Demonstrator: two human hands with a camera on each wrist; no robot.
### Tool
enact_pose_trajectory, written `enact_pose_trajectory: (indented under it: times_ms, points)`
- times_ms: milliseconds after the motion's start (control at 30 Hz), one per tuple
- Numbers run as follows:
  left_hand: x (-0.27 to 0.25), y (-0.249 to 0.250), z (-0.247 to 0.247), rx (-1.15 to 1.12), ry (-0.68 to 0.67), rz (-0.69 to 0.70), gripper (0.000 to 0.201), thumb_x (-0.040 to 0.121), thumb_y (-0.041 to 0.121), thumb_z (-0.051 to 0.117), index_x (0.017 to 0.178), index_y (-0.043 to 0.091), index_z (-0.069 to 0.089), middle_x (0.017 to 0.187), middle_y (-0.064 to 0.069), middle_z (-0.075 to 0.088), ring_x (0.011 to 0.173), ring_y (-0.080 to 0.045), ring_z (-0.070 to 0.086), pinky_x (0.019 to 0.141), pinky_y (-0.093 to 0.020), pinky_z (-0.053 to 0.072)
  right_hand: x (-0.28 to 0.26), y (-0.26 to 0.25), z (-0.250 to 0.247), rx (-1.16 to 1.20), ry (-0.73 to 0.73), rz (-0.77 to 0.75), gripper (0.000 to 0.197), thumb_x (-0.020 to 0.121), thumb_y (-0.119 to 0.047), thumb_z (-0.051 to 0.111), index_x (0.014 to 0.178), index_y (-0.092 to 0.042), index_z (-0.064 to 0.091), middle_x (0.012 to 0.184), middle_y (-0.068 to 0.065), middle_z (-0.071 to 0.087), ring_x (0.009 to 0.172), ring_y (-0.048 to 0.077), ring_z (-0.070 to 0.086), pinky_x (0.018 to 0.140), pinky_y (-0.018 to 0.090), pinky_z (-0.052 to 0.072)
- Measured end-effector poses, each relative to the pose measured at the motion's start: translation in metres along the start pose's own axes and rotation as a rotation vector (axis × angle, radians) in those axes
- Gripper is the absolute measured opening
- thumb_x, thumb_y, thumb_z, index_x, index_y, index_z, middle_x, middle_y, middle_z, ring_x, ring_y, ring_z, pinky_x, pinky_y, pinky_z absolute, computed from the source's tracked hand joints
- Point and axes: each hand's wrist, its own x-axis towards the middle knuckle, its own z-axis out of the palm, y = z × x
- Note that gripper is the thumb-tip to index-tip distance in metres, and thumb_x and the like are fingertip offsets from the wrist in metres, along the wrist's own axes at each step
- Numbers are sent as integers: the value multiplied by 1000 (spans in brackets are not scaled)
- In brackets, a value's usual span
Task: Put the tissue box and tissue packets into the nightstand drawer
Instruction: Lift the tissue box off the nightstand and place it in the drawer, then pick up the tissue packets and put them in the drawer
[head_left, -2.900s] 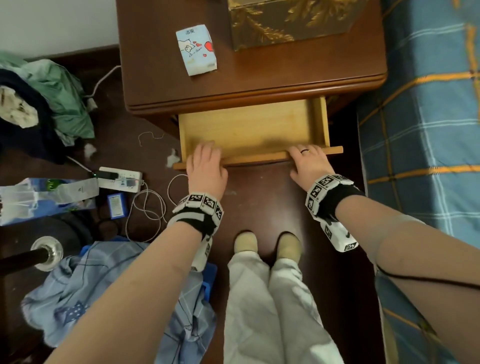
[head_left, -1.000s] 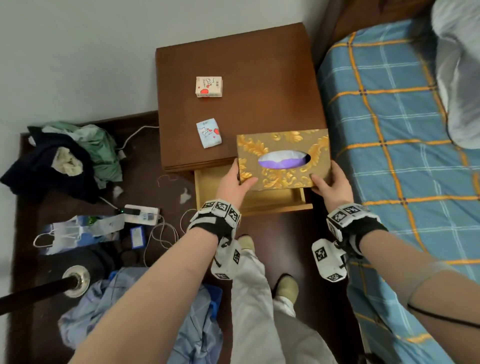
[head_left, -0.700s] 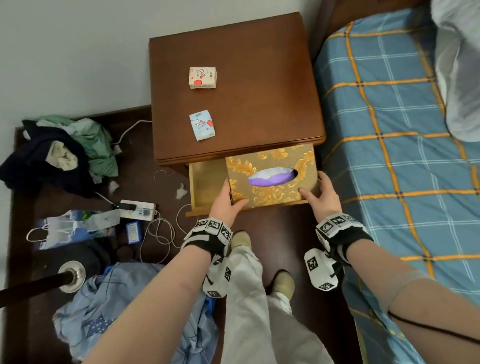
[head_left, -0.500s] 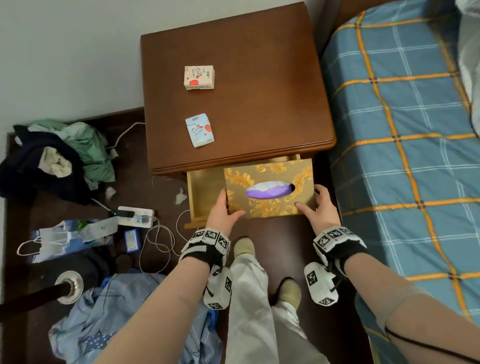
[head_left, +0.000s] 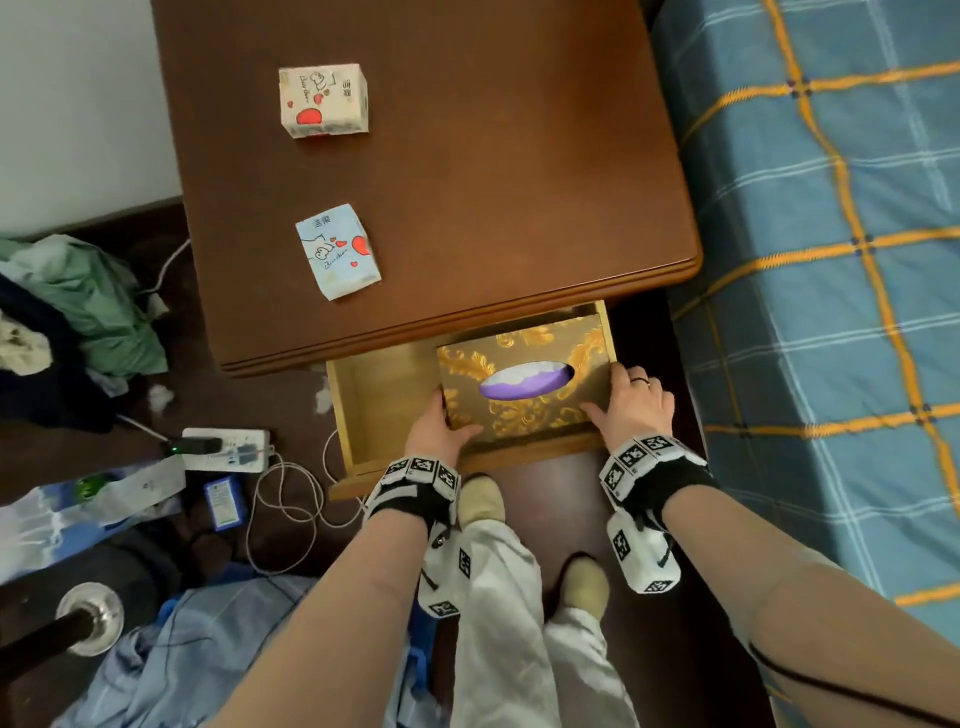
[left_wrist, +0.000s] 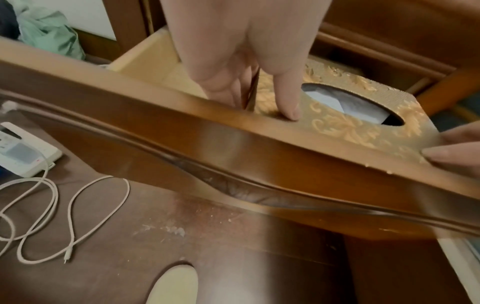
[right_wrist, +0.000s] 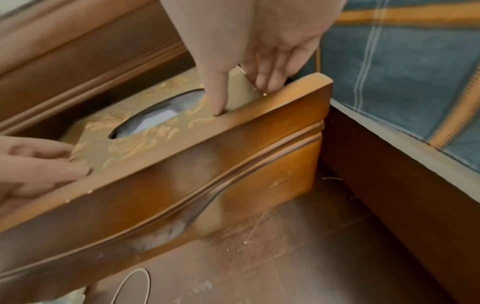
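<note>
The gold tissue box (head_left: 524, 382) sits down in the open nightstand drawer (head_left: 384, 400), pushed over to the drawer's right side, with its far edge tucked just under the nightstand's front edge. You can see purple and white tissue through the oval slot on top.

Both hands are on it. The left hand (head_left: 439, 434) grips the box's left end, thumb lying on top near the front left corner and the other fingers down the side. The right hand (head_left: 634, 402) grips the right end the same way, thumb on top, the rest curled down between the box and the drawer's right wall. There's a ring on that hand.

The left part of the drawer is bare wood.

Up on the nightstand top (head_left: 493, 156), two small tissue packets are lying along the left edge: a blue tissue packet (head_left: 337, 250) closer to the front, and a cream tissue packet (head_left: 323, 100) further back.

A bed with a blue plaid cover (head_left: 831, 260) is right beside the nightstand. On the floor to the left there's a power strip (head_left: 226, 449), a white cable (head_left: 280, 499) and some piled clothes (head_left: 78, 312).
</note>
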Motion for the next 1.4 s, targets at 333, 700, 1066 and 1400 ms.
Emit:
enact_pose_trajectory:
  times_ms: [333,700,1066,1400]
  points:
    - [-7,24,-11,110,-47,-118,78,85,34,65,146,10,23,144,-15,47,130,-31,48,105,-41,43,-12,-16,-13,10,118,-40,51,88,-31,55,129,-6,39,133,16,49,125,34,45,101,44,35]
    - [-50,79,-117,77,475,399,21,93,28,50,103,13,60,104,-6,66,98,-25,59,77,-36,46,-33,-141,-111,-126,422,-761,22,80,-34,48,73,-18,63,62,-2,68,65,24,64,65,29,37]
    - [29,103,-191,-47,310,-61,52,81,16,70,126,3,45,130,-17,52,122,-32,50,102,-40,42,62,-267,-181,149,142,-585,34,92,-16,47,127,-12,48,139,10,42,120,30,50,97,44,47]
    - [57,117,-249,-53,265,50,30,84,20,66,111,8,60,119,-8,58,103,-19,57,87,-28,42,121,-309,-188,147,-80,-448,48,87,-33,60,128,-10,50,140,12,38,130,30,37,105,40,36]
